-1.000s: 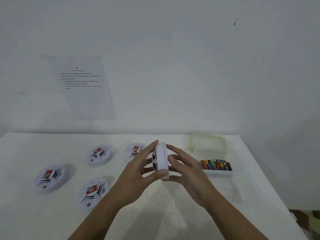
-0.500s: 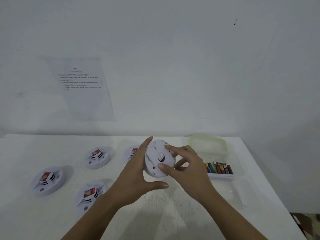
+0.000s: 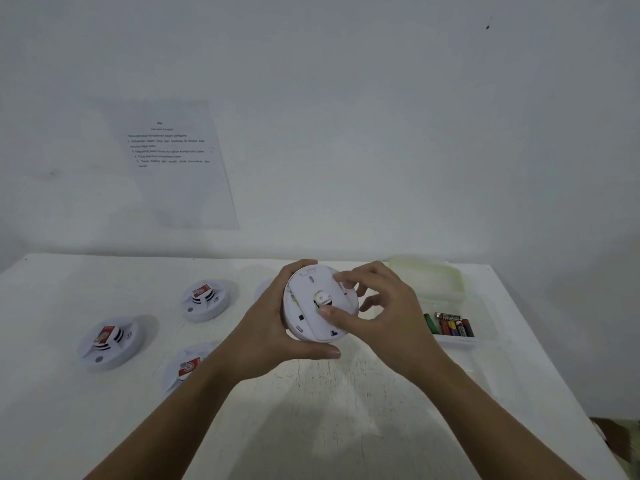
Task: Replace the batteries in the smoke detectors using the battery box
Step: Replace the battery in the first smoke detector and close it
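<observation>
Over white counter (image 3: pixel 346 410): left hand (image 3: pixel 270 334) grip wraps round white plastic smoke detector (image 3: pixel 304 299), back facing up; right hand (image 3: pixel 388 317) grip pinches its back.

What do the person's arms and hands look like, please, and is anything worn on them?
Nothing is worn that I can see. The left hand and right hand have no gloves, rings or watch. The left forearm and right forearm are bare, with no sleeves down to the frame's lower edge.
</observation>
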The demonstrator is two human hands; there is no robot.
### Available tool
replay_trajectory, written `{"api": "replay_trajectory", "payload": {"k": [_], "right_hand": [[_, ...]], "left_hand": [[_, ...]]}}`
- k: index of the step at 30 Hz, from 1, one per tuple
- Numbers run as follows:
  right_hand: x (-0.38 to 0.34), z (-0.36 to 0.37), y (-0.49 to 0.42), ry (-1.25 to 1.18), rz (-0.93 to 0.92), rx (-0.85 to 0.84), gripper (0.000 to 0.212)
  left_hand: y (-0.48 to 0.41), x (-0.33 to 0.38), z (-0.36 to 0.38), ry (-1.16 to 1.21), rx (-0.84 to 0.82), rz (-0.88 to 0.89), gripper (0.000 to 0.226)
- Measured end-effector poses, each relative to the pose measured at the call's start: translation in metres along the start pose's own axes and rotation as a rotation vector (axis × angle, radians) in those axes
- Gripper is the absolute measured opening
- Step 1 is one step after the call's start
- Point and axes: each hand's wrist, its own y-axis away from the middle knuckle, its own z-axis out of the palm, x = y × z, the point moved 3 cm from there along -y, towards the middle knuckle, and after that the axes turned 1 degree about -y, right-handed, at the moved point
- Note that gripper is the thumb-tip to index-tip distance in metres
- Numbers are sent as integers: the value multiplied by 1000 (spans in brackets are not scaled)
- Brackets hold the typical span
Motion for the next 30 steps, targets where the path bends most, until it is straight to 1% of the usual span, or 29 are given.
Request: {"api": "replay_trajectory", "payload": {"k": [3,7,11,17,23,27,30], "right_hand": [[1,0,0,23,2,-16,49],[4,3,3,60,9,7,49],[4,7,2,106,82,49,47],[5,9,0,110,124,68,51],[2,8,-2,110,127,86,54],[-1,9,-1,117,111,78,55],[-1,8,-1,30,106,75,55]], "left_hand": [[1,-1,0,2,-67,-20,96],[1,-5,1,-13,-103,-48,99],[-1,-4,7,1,-129,-55,99],[-4,-3,9,0,-124,-49,97],[-5,-2,11,-48,-109,-33,96],[-5,2,10,28,-112,-41,95],[-6,4,8,48,-122,-40,93]]}}
